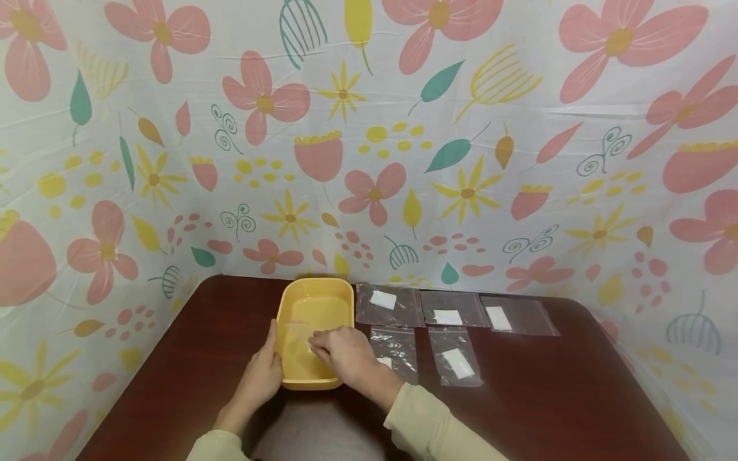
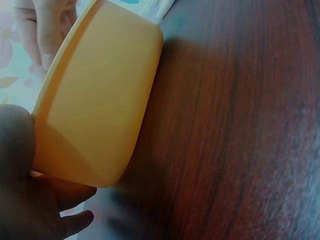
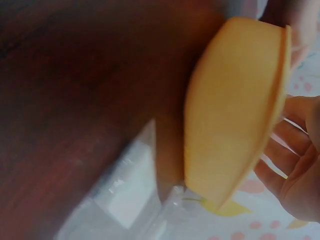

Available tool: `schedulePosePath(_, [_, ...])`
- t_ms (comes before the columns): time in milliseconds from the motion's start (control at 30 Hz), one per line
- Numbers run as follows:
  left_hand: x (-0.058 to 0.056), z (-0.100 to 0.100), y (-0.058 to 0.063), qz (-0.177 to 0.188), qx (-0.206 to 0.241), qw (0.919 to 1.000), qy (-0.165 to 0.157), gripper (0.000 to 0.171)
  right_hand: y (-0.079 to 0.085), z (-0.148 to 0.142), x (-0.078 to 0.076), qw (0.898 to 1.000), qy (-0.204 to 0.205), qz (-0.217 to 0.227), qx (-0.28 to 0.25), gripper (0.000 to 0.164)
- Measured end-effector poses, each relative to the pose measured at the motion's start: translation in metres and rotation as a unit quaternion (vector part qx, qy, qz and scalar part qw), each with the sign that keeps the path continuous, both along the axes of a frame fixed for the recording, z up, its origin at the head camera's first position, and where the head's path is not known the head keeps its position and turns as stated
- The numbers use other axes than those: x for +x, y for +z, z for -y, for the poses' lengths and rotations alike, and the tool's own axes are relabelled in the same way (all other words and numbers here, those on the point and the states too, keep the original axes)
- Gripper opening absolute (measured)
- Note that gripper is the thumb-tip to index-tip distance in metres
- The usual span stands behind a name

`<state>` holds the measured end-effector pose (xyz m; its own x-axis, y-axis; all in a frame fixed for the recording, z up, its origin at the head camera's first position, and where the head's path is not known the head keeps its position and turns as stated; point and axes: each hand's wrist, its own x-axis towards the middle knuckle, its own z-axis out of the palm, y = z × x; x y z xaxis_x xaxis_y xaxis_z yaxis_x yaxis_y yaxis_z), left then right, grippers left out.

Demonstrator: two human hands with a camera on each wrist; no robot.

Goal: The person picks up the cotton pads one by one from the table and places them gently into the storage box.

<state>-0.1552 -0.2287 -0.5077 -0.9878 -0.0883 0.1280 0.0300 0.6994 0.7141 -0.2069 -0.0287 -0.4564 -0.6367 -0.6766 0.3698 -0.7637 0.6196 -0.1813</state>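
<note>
Cream sleeves come in along the bottom edge of the head view, nearest of all. Just past the cuffs, left of centre and low in the frame, I see the left hand gripping the near left side of a yellow tray, thumb at the rim and fingers along the outside. Opposite, the right hand reaches over the tray's right rim, its fingers bent and drawn close together; from here I cannot tell whether they pinch anything. A faint pale streak shows inside the tray, too slight for me to identify. The tray sits just left of the frame's middle, in the lower half, on a dark reddish-brown table. Right of it lie five clear bags with white labels: two nearer, one of them partly hidden by the right hand, and three farther back. Behind everything, across the upper half, hangs a white sheet printed with flowers and leaves.
</note>
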Motion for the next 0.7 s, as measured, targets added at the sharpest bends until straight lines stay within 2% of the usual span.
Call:
schedulePosePath(300, [-0.001, -0.002, 0.0, 0.002, 0.0, 1.0, 0.004, 0.066, -0.022, 0.007, 0.0, 0.999, -0.015, 0.013, 0.027, 0.011])
schedulePosePath(700, [0.001, -0.002, 0.002, 0.003, -0.004, 1.0, 0.005, 0.064, -0.023, 0.01, -0.002, 0.997, 0.0, 0.022, 0.067, 0.009])
